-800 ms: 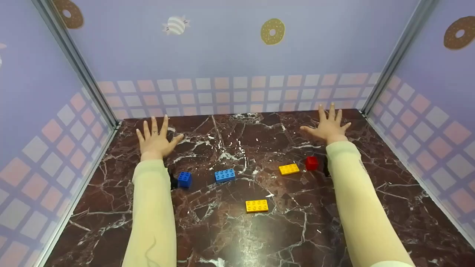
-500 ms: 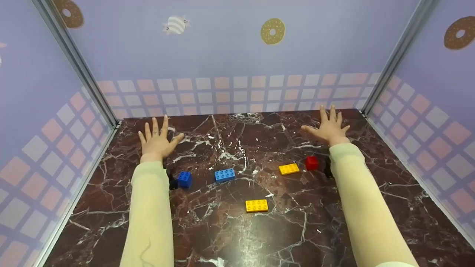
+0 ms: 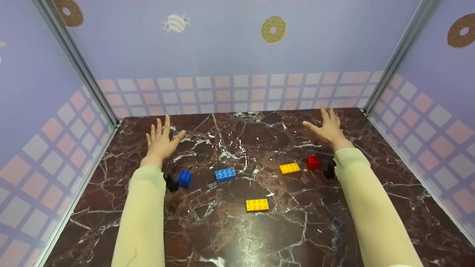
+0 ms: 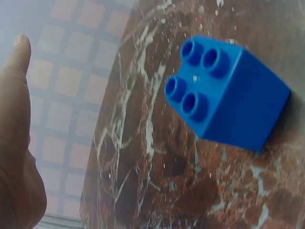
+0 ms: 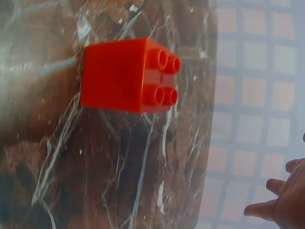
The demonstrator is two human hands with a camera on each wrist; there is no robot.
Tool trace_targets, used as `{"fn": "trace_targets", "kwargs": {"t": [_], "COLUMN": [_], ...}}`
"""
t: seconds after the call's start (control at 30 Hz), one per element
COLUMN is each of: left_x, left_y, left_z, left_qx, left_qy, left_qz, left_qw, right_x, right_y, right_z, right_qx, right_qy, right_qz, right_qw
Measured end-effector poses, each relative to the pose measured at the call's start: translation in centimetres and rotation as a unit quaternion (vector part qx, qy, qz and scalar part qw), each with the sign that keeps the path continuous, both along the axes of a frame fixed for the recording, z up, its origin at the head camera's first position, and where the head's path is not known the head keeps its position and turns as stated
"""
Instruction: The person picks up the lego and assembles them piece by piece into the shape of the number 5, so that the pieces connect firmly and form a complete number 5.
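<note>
We see the left hand [image 3: 160,144] with its fingers extended and parted, the thumb held wide toward the middle, and the right hand [image 3: 328,129] likewise wide, its thumb angled inward; both grasps hold only air. Whether any fingertip touches the surface [image 3: 237,237], a dark red-brown marbled one, we cannot tell. Straight back from the left thumb, toward the person, we find a dark blue two-by-two toy brick [image 3: 184,178], studs up, just beside the black left wrist camera [image 3: 171,183]. Back from the right thumb sits a red two-by-two toy brick [image 3: 312,162], also studs up, near the black right wrist camera [image 3: 329,171]. Farther inward from the left fingers lies a light blue two-by-four brick [image 3: 225,174]; inward from the right fingers, beside the red one, we see a flat yellow two-by-four brick [image 3: 290,168]. A second yellow two-by-four brick [image 3: 257,205] lies between the two hands' lines, farthest back from both sets of fingers. Behind the wrists run pale yellow sleeves [image 3: 141,215], and beyond the fingertips we see a lilac panel [image 3: 222,55] with pink and white squares.
</note>
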State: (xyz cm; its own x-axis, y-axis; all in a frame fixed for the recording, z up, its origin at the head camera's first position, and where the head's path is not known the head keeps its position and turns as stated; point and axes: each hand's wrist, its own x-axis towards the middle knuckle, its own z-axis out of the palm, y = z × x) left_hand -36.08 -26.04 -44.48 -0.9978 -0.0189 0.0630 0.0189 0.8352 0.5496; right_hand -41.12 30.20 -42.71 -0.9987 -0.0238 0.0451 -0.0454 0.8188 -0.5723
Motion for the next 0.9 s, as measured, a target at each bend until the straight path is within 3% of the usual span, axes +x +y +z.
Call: {"fn": "trace_targets", "kwargs": {"t": [0.2,0.47,0.7,0.9], "left_x": [0.2,1.3,3.0,5.3], "left_y": [0.8,2.0,3.8,6.1], "left_z": [-0.3,-1.5,-2.1,-2.7], "left_qx": [0.064,0.123,0.187,0.228], "left_qy": [0.026,0.051,0.101,0.132], "left_qz": [-0.012,-0.038,-0.062,-0.09], "left_qw": [0.9975,0.9904,0.9751,0.9605], "right_x": [0.7,2.2,3.8,5.0], "right_y": [0.3,0.8,1.5,2.3], "right_z": [-0.5,-1.4,-2.6,-4.0], "right_qx": [-0.077,-0.15,-0.212,-0.274], "right_qy": [0.025,0.03,0.037,0.03], "right_qz": [0.017,0.024,0.023,0.025], "right_qw": [0.9966,0.9879,0.9763,0.9609]}}
